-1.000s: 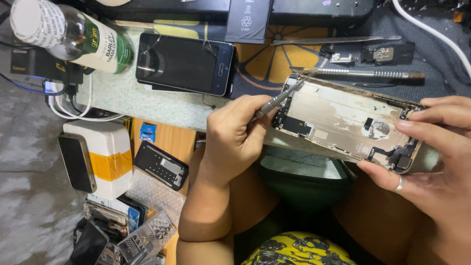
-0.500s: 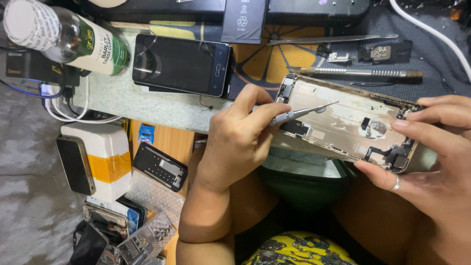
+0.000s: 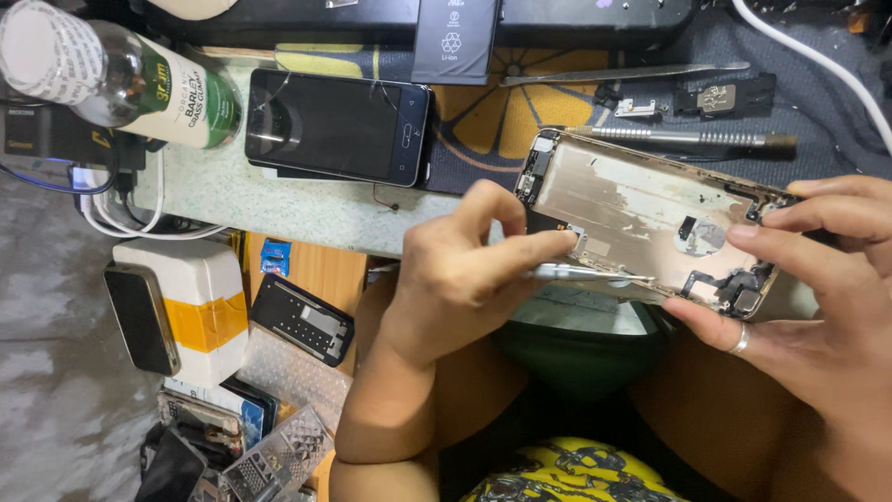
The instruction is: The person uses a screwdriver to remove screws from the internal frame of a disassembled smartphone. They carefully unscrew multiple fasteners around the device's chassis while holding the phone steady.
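Observation:
An opened phone chassis, gold-coloured with bare metal and small parts inside, is held above the bench edge. My right hand, with a ring on one finger, grips its right end. My left hand pinches a thin metal screwdriver. The tool lies almost level, with its tip on the chassis's lower edge.
On the bench lie a dark smartphone, a green-labelled bottle, a black battery, tweezers, a second metal tool and small parts. Lower left are a white box, phones and spare parts.
My left hand has swung the screwdriver from pointing up-right to nearly level, and its tip has moved down to the chassis's lower edge. My right hand keeps its grip.

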